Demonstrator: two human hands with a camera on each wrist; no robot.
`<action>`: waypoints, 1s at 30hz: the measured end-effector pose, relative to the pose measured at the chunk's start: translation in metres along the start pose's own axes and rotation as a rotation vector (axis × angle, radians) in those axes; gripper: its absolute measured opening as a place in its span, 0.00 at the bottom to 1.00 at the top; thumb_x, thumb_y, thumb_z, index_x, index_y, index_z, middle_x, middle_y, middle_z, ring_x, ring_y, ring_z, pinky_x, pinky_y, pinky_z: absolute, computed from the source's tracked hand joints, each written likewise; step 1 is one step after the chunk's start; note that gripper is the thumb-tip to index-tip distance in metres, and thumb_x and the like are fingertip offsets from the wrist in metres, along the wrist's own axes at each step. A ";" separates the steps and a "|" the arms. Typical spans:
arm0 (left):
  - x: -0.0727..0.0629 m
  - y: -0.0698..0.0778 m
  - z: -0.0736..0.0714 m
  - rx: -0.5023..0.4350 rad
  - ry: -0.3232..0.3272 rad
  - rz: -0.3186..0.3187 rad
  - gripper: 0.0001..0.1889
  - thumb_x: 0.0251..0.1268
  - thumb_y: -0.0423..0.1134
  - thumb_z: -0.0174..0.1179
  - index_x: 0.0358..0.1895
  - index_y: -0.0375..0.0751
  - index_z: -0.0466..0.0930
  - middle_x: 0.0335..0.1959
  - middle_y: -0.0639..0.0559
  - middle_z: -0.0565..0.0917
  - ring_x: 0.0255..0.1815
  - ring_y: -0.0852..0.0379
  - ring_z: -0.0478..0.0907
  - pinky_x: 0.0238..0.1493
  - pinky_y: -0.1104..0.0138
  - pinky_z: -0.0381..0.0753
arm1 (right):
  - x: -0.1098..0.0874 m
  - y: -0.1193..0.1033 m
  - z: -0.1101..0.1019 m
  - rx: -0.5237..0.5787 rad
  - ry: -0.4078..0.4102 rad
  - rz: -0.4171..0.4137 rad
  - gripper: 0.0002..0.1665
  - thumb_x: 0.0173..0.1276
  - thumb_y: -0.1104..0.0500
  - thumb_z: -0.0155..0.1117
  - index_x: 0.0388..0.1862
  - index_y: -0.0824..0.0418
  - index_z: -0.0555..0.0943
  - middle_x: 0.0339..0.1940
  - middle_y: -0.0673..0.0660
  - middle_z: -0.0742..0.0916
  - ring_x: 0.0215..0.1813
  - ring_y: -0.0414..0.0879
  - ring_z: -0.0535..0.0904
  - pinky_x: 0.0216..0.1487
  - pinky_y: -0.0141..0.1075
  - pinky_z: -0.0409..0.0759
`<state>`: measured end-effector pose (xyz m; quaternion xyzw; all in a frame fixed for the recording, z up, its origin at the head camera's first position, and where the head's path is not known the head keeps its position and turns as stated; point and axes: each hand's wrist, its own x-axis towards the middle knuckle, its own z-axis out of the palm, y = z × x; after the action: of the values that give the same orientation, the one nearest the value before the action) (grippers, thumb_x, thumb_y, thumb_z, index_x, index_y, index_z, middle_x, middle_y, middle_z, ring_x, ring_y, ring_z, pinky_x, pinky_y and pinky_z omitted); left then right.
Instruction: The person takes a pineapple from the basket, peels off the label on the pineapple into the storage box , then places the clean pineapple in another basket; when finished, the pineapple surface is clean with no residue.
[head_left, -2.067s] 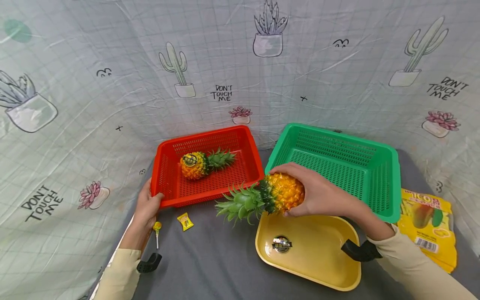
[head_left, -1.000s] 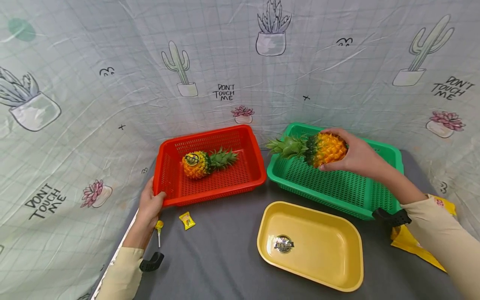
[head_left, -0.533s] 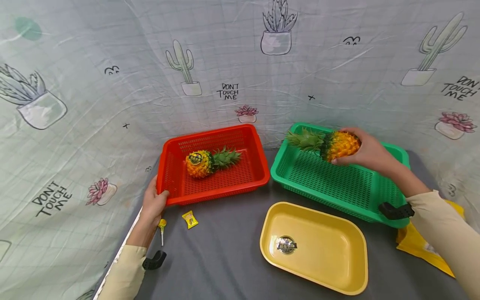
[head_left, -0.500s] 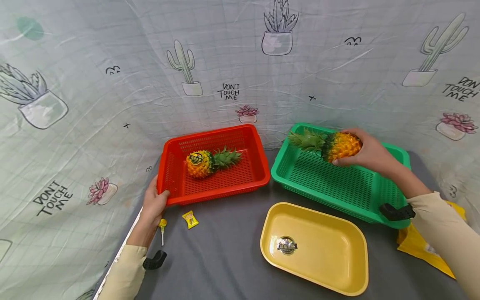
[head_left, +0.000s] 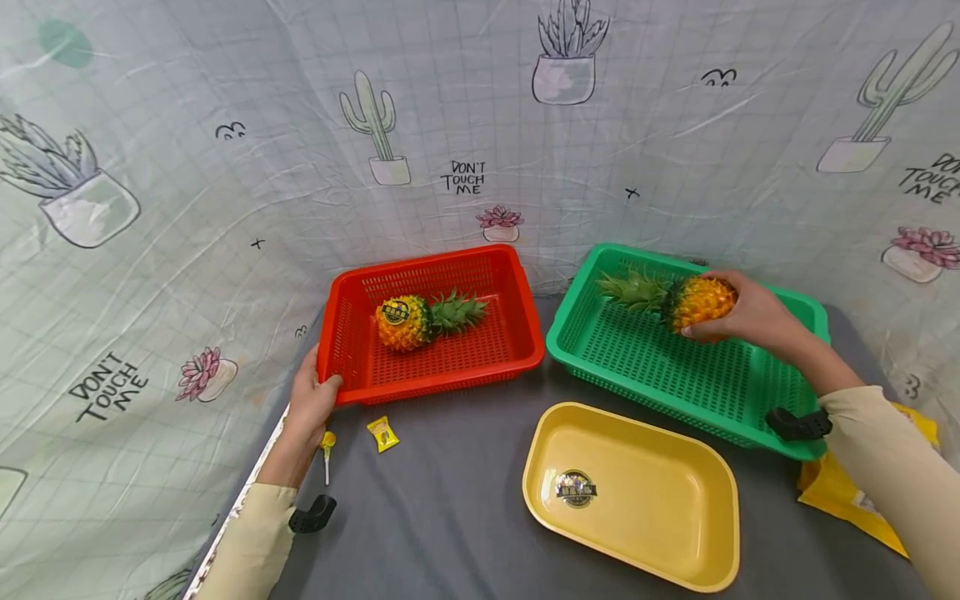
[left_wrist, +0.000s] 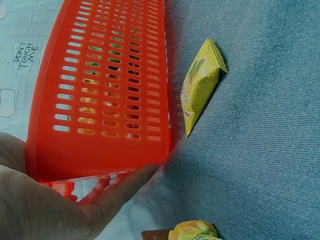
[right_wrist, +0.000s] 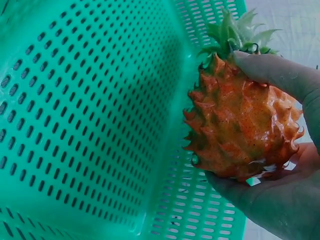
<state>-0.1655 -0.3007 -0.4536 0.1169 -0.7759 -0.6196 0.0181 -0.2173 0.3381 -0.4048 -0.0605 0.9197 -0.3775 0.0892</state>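
My right hand grips a small pineapple by its orange body, over the back of the green basket. The leafy crown points left. In the right wrist view, thumb and fingers wrap the spiky pineapple beside the perforated basket wall. My left hand holds the near left corner of the red basket, its thumb over the rim. In the left wrist view the fingers of that hand reach under the corner. Another pineapple, with a black label, lies in the red basket.
A yellow tray with a round sticker inside stands in front of the green basket. A wrapped yellow candy and a lollipop lie near the left hand. A yellow bag lies under the right forearm. A patterned curtain rises behind.
My right hand has carried the pineapple from above the yellow tray, back and right to the green basket, and lowered it there. The left hand stays at the red basket's corner.
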 end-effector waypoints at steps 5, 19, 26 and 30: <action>0.000 0.002 0.001 -0.002 0.000 0.008 0.39 0.75 0.21 0.43 0.87 0.39 0.45 0.78 0.34 0.63 0.72 0.37 0.67 0.70 0.45 0.69 | 0.006 0.006 0.004 -0.026 -0.011 0.009 0.65 0.66 0.47 0.81 0.85 0.69 0.51 0.67 0.77 0.71 0.60 0.70 0.74 0.53 0.63 0.79; -0.002 0.001 0.001 0.026 0.008 0.014 0.40 0.74 0.20 0.44 0.87 0.40 0.46 0.77 0.34 0.64 0.71 0.37 0.68 0.66 0.51 0.73 | 0.015 0.023 0.013 -0.035 -0.077 0.008 0.64 0.67 0.49 0.80 0.84 0.72 0.50 0.67 0.77 0.71 0.60 0.70 0.74 0.54 0.62 0.79; -0.003 0.001 0.000 0.017 0.013 0.015 0.39 0.75 0.21 0.43 0.87 0.40 0.47 0.76 0.34 0.65 0.70 0.38 0.69 0.64 0.54 0.75 | 0.014 0.020 0.014 -0.041 -0.116 0.005 0.63 0.69 0.49 0.78 0.84 0.73 0.47 0.67 0.78 0.69 0.61 0.71 0.73 0.56 0.64 0.77; -0.002 0.000 0.000 0.029 0.016 0.019 0.39 0.75 0.21 0.44 0.87 0.40 0.48 0.75 0.35 0.66 0.68 0.38 0.70 0.59 0.60 0.77 | 0.013 0.020 0.014 -0.048 -0.120 -0.005 0.62 0.70 0.50 0.77 0.84 0.74 0.47 0.67 0.78 0.69 0.61 0.72 0.73 0.55 0.64 0.77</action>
<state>-0.1635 -0.3006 -0.4535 0.1149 -0.7856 -0.6073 0.0286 -0.2279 0.3405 -0.4299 -0.0873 0.9214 -0.3512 0.1417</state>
